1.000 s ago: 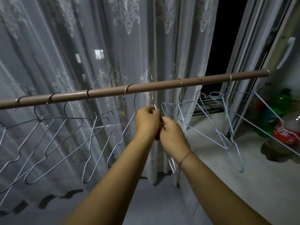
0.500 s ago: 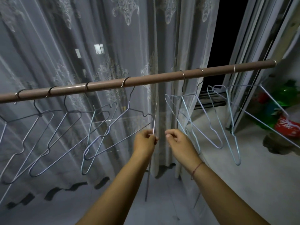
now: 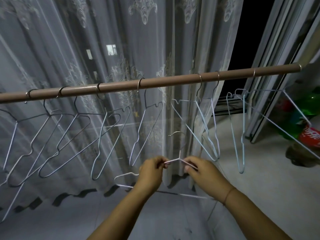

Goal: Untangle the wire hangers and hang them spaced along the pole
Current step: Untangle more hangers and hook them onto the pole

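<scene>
Below the smooth brown tubular pole (image 3: pixel 164 82), a pale pink wire hanger (image 3: pixel 179 159) is held upright, its curved metal hook short of the pole. The left hand (image 3: pixel 152 168) and right hand (image 3: pixel 200 170) each pinch a sloping shoulder beside its neck, fingers curled. Thin grey and pale-blue wire hangers (image 3: pixel 140 84) hang hooked along the pole, with a sheer embroidered curtain (image 3: pixel 121 40) behind it.

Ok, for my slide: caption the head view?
Left hand and right hand hold a loose wire hanger below the pole.
</scene>
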Demonstrator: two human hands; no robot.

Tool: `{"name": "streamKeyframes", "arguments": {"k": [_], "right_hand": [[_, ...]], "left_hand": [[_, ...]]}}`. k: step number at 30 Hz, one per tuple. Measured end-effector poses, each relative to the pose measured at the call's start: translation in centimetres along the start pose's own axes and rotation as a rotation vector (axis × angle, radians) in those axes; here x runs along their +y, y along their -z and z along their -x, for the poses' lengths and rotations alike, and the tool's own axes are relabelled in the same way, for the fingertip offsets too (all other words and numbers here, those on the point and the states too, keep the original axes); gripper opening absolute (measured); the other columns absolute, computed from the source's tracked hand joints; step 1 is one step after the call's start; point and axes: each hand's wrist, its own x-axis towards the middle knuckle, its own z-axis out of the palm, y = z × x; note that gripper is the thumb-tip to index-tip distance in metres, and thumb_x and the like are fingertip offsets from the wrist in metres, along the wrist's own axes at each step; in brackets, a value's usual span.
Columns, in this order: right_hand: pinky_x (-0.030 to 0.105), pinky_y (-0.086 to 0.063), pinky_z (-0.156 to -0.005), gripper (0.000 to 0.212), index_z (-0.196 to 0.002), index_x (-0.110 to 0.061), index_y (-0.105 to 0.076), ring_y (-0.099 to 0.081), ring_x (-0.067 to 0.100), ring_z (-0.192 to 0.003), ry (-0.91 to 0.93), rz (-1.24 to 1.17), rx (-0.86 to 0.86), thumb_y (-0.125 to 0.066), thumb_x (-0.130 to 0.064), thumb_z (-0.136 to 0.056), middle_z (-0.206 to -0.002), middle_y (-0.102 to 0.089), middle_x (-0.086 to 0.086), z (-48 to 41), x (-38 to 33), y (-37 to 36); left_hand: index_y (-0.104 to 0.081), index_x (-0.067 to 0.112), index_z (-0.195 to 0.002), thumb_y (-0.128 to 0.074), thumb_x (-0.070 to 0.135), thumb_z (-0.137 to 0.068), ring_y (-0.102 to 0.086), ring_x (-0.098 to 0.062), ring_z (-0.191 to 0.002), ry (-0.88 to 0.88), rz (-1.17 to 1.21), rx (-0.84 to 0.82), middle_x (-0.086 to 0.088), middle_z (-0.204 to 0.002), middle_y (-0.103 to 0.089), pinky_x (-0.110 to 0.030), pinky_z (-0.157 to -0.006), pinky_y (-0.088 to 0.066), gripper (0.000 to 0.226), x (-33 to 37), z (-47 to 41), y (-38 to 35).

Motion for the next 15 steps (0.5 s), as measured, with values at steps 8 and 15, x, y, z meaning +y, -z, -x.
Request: {"name": "streamKeyframes", "arguments": {"k": [8,15], "right_hand": [[0.023,-0.043,-0.037,0.019,-0.087,-0.008,-0.062,-0.047,0.009,-0.039,-0.218,-0.525,0.103,-0.044,-0.002,-0.091,-0.055,-0.052,0.004,3.1,-2.3,1.8],[0.022,-0.035,-0.033,0.018,-0.09,-0.014,-0.059,-0.044,0.012,-0.039,-0.092,-0.631,0.269,-0.043,-0.006,-0.093,-0.056,-0.053,0.001,1.3,-5.6,4.5]], "left_hand": [[-0.062,0.015,-0.088,-0.065,0.018,-0.083,-0.057,-0.014,-0.087,-0.016,0.241,0.338,0.002,-0.09,-0.06,-0.029,-0.083,-0.046,0.006,2.8,2.5,-2.4],[-0.071,0.018,-0.087,-0.057,0.019,-0.09,-0.066,-0.002,-0.074,-0.174,0.499,0.091,0.002,-0.077,-0.072,-0.014,-0.068,-0.051,0.015,10.1,2.6,-1.9]]}}
